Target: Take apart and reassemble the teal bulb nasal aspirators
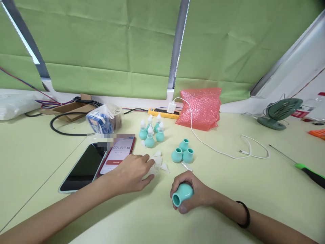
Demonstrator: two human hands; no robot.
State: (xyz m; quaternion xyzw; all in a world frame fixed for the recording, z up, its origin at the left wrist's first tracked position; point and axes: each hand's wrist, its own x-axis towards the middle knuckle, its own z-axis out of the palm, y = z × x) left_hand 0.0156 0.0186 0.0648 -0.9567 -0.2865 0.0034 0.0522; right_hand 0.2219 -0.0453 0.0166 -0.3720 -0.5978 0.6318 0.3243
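Note:
My right hand (195,189) is wrapped round a teal rubber bulb (186,191), its open neck turned toward the lower left. To the left, my left hand (134,173) hovers at a small pile of translucent white pieces (157,162), thumb and fingers apart. Its fingertips overlap the pile's near edge; whether they touch a piece I cannot tell. Three more teal bulbs (188,155) stand together with their necks up, and a clear small tube (186,166) lies just in front. Farther back is a group of several teal bulbs fitted with clear pointed tips (149,137).
Two phones lie at left, one dark (82,169) and one showing a timer (119,152). Behind are a plastic-wrapped pack (101,118), a yellow power strip (162,114) and a pink bubble-wrap bag (200,110). A white cable (215,149), screwdriver (299,166) and green fan (281,110) are at right.

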